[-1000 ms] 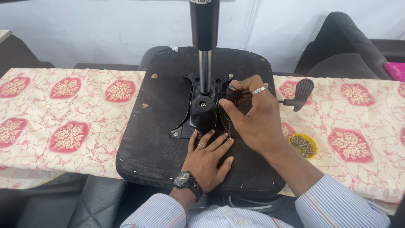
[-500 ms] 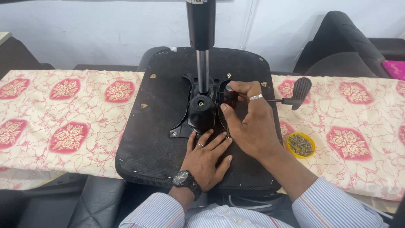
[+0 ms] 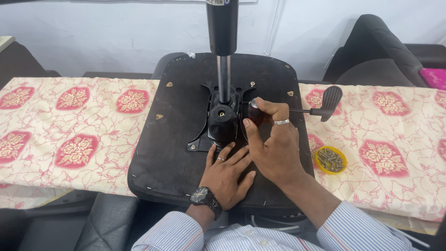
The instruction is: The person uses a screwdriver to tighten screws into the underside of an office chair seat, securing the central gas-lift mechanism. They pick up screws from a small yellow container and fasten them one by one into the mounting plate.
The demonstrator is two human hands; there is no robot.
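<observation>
The right hand (image 3: 274,148) has its grip wrapped tight round the dark handle of a screwdriver (image 3: 255,113), thumb and fingers curled over the top so it can bear straight down; the blade itself is hidden beneath the hand, so I cannot see what it bites into. It stands just beside the black tilt mechanism (image 3: 222,122) bolted at the middle of the upturned seat base (image 3: 176,139).

The left hand (image 3: 227,174) lies flat, fingers spread, holding nothing; its palm presses on the seat's near edge just below the mechanism, to my eye steadying the seat against the push of the tool. A dark wristwatch (image 3: 202,196) sits on that wrist.

Out of the mechanism rises the gas lift cylinder (image 3: 222,28), upright, chrome rod below and black tube above. An adjustment lever (image 3: 328,102) with a ribbed black paddle sticks out sideways toward the right.

The seat rests underside up across a table covered with a cream cloth with red floral patches (image 3: 74,139), spanning its near and far edges. A small yellow dish of screws (image 3: 330,160) sits on the cloth near the right hand, close by for reaching.
</observation>
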